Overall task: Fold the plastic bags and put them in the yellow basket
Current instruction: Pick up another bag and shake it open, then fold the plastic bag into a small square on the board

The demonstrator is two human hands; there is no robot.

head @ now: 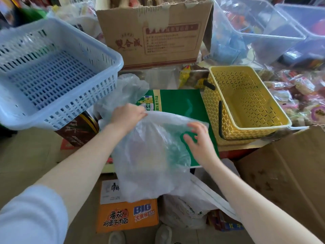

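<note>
Left hand grip pinching the far edge of a clear plastic bag draped over a green box, right hand grip spread on the bag's right side, empty yellow basket just right, blue basket far left

A cardboard box and clear plastic bins crowd the back, above a beige floor.

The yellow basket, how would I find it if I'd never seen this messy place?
Start at the green board in the middle, where both hands work a clear plastic bag. Just right of it sits the yellow basket, empty inside. Its diamond-patterned walls and dark handles set it apart from the larger blue basket on the left.
</note>
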